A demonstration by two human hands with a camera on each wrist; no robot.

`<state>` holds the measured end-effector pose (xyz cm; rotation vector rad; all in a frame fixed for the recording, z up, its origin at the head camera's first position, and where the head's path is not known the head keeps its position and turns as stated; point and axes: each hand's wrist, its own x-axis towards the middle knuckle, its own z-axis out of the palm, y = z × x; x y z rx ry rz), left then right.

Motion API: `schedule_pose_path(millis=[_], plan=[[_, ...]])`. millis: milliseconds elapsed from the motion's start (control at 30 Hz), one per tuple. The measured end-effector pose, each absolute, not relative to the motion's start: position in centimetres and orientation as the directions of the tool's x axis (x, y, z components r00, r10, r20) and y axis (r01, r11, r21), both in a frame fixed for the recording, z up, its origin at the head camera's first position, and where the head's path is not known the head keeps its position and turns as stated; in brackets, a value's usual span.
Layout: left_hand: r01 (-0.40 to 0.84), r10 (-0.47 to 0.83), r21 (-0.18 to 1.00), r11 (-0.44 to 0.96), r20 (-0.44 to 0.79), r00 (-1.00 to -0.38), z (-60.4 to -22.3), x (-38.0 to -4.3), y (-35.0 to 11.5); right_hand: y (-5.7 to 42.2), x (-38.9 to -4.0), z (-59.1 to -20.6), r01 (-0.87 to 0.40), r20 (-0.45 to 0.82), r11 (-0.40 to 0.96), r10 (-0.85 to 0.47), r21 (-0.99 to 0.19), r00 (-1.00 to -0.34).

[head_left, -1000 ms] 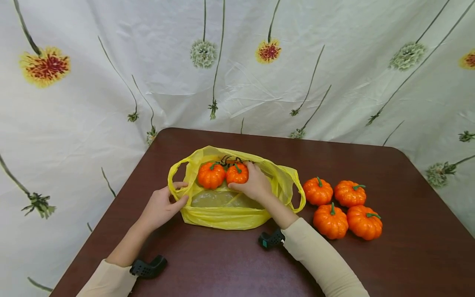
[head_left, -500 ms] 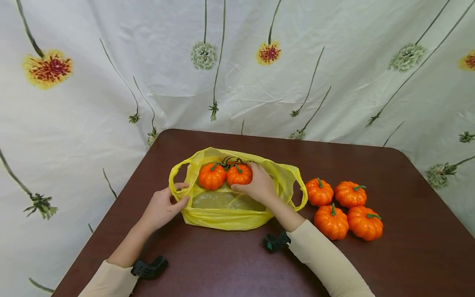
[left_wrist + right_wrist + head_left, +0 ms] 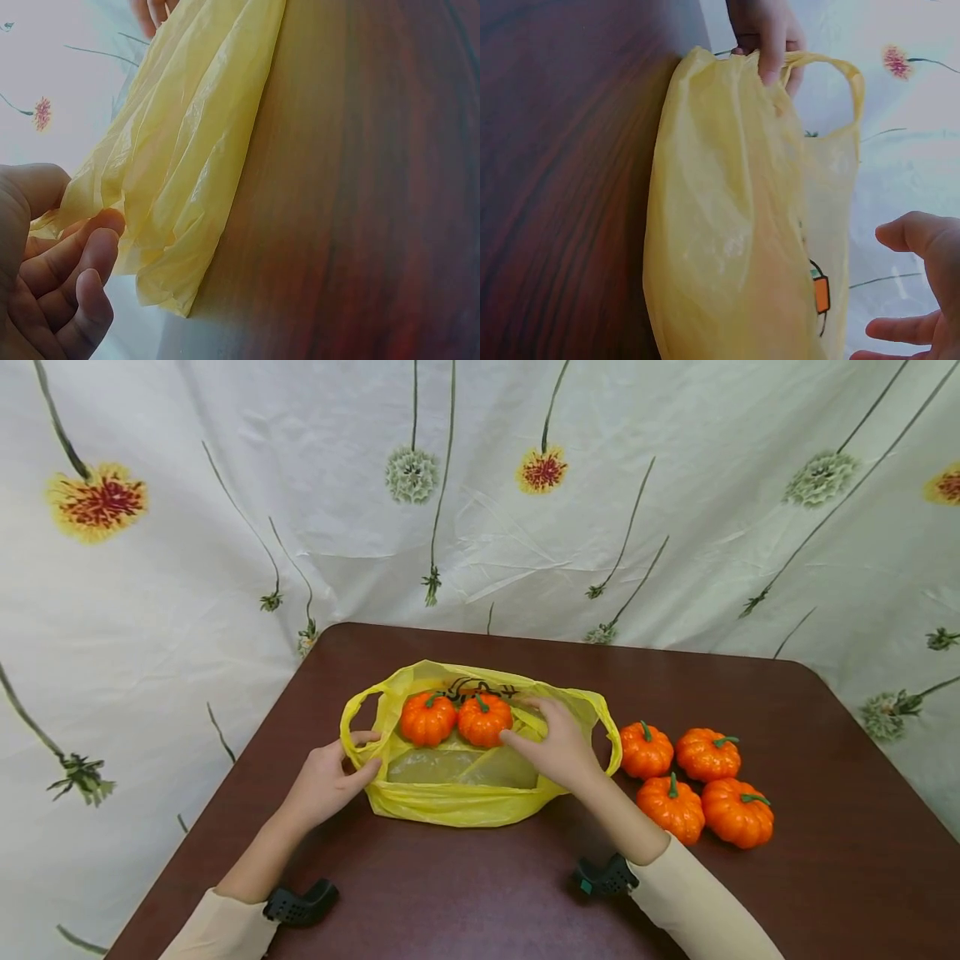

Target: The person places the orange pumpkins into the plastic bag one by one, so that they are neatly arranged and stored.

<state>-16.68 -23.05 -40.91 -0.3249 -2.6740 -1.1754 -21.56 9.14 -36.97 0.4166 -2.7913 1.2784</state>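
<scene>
Left hand (image 3: 326,781) and right hand (image 3: 558,743) work at opposite ends of a yellow bag (image 3: 457,808) in the head view; the bag's long axis runs crosswise on the desk (image 3: 480,893). The left hand pinches the bag by its left handle (image 3: 346,718), fingers passing through the loop. The right hand is over the bag's mouth, thumb and fingers parted, holding nothing; whether its thumb touches the right pumpkin in the bag (image 3: 486,722) or stops just beside it, I cannot tell. The left pumpkin in the bag (image 3: 428,722) sits close by, both near the far wall. Four loose pumpkins (image 3: 707,754) stand two by two on the desk, past the right handle (image 3: 616,743). What counts is that these lie on the right hand's side, well apart from the left hand; the right forearm (image 3: 626,818) partly covers the near-left one. The right handle stands between that hand and the group.

The left wrist view shows thumb and curled fingers gripping a gathered end of the bag, whose side slants away toward the other hand's fingertips.

Seen from the right wrist, fingers and thumb are spread beside the bag, nothing between them; the left hand is at the far end.
</scene>
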Motion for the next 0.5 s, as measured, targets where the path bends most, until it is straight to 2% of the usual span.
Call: schedule_pose_path(millis=[500], plan=[[0.284,0.124,0.696,0.660,0.272,-0.954,-40.9,-16.6,-23.0,13.9,-18.4,-34.9,-0.319,0.268,0.560,-0.174,-0.765,-0.948]])
